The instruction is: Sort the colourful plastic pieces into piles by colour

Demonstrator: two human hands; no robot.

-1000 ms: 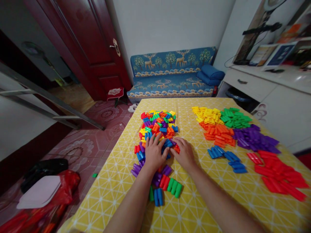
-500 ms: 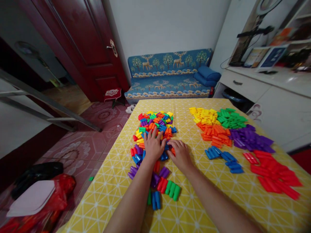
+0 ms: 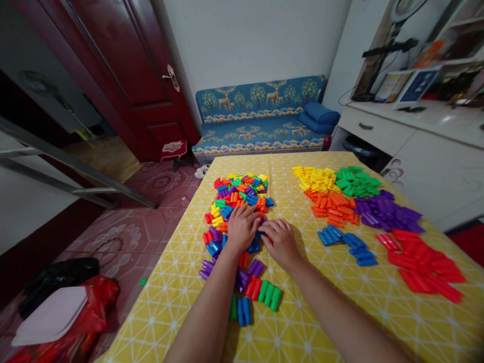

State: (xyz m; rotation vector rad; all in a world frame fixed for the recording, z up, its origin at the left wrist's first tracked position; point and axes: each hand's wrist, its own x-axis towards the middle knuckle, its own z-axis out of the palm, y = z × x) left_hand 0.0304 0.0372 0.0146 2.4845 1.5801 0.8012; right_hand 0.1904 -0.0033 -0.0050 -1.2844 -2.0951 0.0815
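My left hand (image 3: 242,229) reaches over a mixed pile of colourful plastic tube-shaped building blocks (image 3: 238,194), its fingers stretched forward over the pieces. Just to the right, my right hand (image 3: 280,241) has its fingers bent inward, tips close to the left hand's fingers. Whatever lies within its grip is hidden. Blue blocks (image 3: 254,244) show between the two hands. Closer to me are purple blocks (image 3: 256,268), red blocks (image 3: 253,287), green blocks (image 3: 269,295) and a blue block (image 3: 244,311).
Sorted heaps lie on the right: yellow (image 3: 315,178), green (image 3: 357,181), orange (image 3: 333,206), purple (image 3: 387,212), blue (image 3: 348,244) and red (image 3: 427,262). A yellow patterned cloth (image 3: 170,292) covers the table. Beyond stands a blue sofa (image 3: 253,133); a white cabinet (image 3: 423,166) is at right.
My left hand's fingers have drawn closer together and shifted toward my right hand. An orange block seen beside the right fingers is now covered. The view has shifted slightly.
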